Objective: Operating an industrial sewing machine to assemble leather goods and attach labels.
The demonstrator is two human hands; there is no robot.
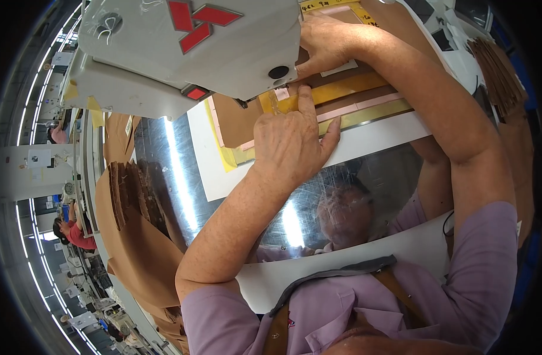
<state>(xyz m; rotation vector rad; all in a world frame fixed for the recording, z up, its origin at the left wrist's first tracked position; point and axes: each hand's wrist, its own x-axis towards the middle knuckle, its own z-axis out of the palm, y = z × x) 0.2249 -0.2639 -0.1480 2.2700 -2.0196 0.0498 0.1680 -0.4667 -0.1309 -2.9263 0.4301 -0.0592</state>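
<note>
Under the head of a white industrial sewing machine (223,53) lies a flat template (395,107) edged with yellow and pink strips, with brown sheet material (232,118) in it. My left hand (288,142) rests on its near side, index finger stretched onto a yellow strip (359,87), thumb apart, the other fingers bent. On the far side, my right hand (327,44) lies over the template with its thumb spread. The machine head hides part of its fingers. Neither hand visibly holds anything loose. The needle area (242,103) is just left of my left fingertip.
White sheeting (209,160) lies beneath the template on a shiny metal table plate (271,219). Stacks of brown pieces (141,236) hang at the left edge, and more brown pieces (498,77) stand at the right. A person in red (78,235) works far left.
</note>
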